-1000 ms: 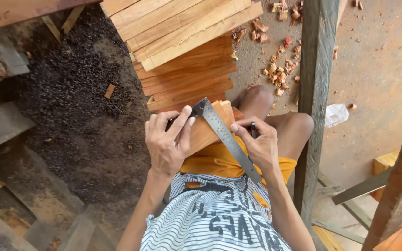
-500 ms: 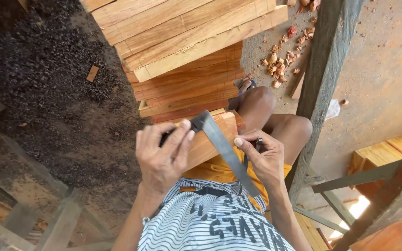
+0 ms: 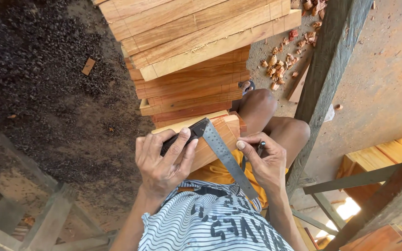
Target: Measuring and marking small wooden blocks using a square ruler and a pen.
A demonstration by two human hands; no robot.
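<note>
My left hand (image 3: 164, 160) presses the dark stock of a metal try square (image 3: 222, 151) against a reddish wooden block (image 3: 222, 132) that rests on my lap. The square's steel blade runs diagonally down across the block toward my striped shirt. My right hand (image 3: 264, 160) sits against the blade's right side and grips a dark pencil (image 3: 260, 148), its tip near the wood beside the blade. My bare knees (image 3: 275, 116) show beyond the block.
A stack of sawn planks (image 3: 191, 51) lies just ahead of my knees. A dark wooden post (image 3: 326, 79) stands at the right. Dark shavings cover the ground at left; wood scraps (image 3: 284, 60) lie on the concrete. Timber frames (image 3: 47, 218) sit lower left and right.
The view has shifted so the planks and hands sit lower right in frame. Both hands stay on the square and block; the right hand has slid slightly along the blade.
</note>
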